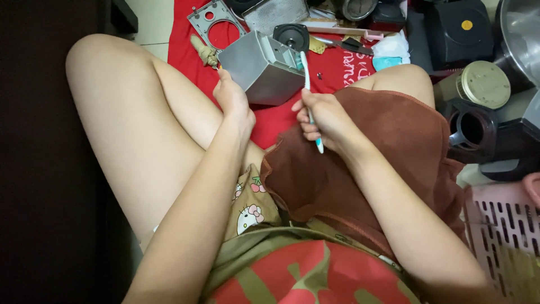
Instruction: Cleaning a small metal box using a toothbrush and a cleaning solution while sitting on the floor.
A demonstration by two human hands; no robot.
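Grey metal box (261,68) stands tilted on the red cloth (337,70), steadied by the left hand (232,98). Right hand (323,118) grips a toothbrush (309,95), bristles at the box's open end. Brushing seems underway; next move needs short, controlled strokes.

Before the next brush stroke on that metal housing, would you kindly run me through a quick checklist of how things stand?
1. Left hand steadies the grey metal housing: ok.
2. Right hand grips the toothbrush: ok.
3. Brush head reaches the housing's open end: ok, though contact itself cannot be told.
4. Brown towel covers the right thigh: ok.
5. Red cloth lies beneath the housing: ok.
6. Dirt left inside the housing: cannot tell.
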